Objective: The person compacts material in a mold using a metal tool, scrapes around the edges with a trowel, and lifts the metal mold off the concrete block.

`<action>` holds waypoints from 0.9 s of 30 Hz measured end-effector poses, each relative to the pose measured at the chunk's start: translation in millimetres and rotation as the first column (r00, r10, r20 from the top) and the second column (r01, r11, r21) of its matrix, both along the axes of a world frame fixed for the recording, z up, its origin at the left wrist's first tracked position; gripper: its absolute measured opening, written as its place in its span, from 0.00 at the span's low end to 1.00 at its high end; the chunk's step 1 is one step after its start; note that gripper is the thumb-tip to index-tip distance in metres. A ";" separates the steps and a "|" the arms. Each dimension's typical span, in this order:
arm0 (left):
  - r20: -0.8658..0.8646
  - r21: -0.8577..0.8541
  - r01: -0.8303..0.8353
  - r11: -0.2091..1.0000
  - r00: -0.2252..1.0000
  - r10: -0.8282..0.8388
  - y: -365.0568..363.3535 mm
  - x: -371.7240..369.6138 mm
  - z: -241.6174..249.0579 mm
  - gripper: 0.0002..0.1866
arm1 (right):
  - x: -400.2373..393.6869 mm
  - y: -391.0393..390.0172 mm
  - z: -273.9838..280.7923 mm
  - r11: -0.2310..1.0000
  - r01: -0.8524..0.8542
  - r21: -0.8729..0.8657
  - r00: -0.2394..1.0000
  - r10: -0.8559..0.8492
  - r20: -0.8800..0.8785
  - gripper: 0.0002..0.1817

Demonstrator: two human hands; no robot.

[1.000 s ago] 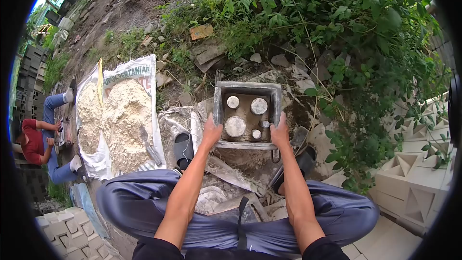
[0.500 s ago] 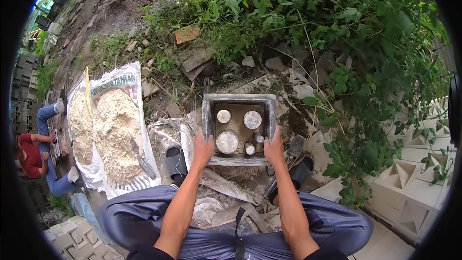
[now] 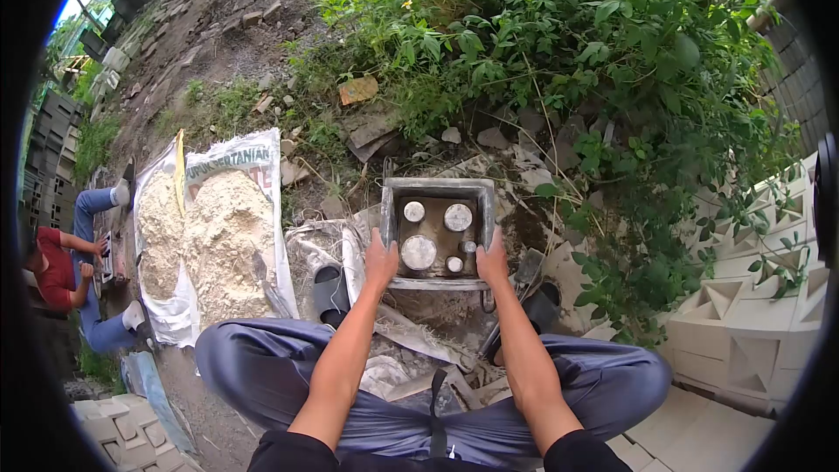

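In front of me is a square grey box mould (image 3: 437,283) with raised walls. Inside it stand several pale-topped round cylinders of differing size, the largest being a wide cylinder (image 3: 418,252) at the near left. My left hand (image 3: 381,260) is wrapped round the left wall near its front corner. Opposite it, my right hand (image 3: 493,258) grips the right wall. A thin metal loop (image 3: 488,301) hangs at the near right corner, below the right hand. The fingertips on the outer sides are partly hidden.
To the left, a pale powder heap (image 3: 229,240) lies on an opened white sack (image 3: 273,183), with a trowel (image 3: 273,284) in it. A seated person (image 3: 58,267) is further left. Rubble and leafy plants (image 3: 524,52) fill the far side; patterned blocks (image 3: 747,323) stand at right.
The box mould looks slightly smaller and farther from the camera, with both hands still on its sides. My view has shifted, and the metal loop at the near right corner now shows.
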State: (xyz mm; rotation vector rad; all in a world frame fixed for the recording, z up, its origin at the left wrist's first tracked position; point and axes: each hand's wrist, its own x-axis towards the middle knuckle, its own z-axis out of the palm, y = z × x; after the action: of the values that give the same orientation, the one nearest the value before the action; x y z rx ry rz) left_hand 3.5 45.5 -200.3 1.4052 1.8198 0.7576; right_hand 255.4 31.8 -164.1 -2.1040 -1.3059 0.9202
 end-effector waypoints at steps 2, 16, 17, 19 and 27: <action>-0.055 0.011 -0.009 1.000 0.998 0.009 -3.6 0.2 2.5 0.28 | 3.9 0.5 -7.3 0.999 -0.034 -0.011 0.999 0.033 -0.021 0.38; 0.086 0.164 -0.133 0.977 0.989 0.120 1.7 -8.7 -26.6 0.25 | 7.0 -6.1 7.0 0.996 -0.031 0.087 0.978 0.048 -0.205 0.39; 0.085 0.166 -0.134 0.977 0.989 0.122 3.1 -10.6 -31.8 0.25 | 5.7 -4.3 6.8 0.995 -0.032 0.089 0.977 0.050 -0.207 0.39; 0.206 0.022 -0.120 0.993 0.972 0.113 3.3 -7.5 2.2 0.25 | 5.7 -3.3 -2.6 0.994 0.023 0.104 0.974 0.001 -0.225 0.39; 0.253 0.044 -0.206 0.978 0.949 0.188 -12.6 2.5 56.8 0.22 | 7.9 0.1 52.1 0.989 -0.048 0.136 0.969 0.080 -0.233 0.40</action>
State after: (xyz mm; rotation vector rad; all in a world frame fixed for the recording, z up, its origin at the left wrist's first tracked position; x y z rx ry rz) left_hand 5.9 32.9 -143.6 1.1229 1.7656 1.0597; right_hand 263.3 31.8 -112.0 -1.7998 -1.2782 1.0497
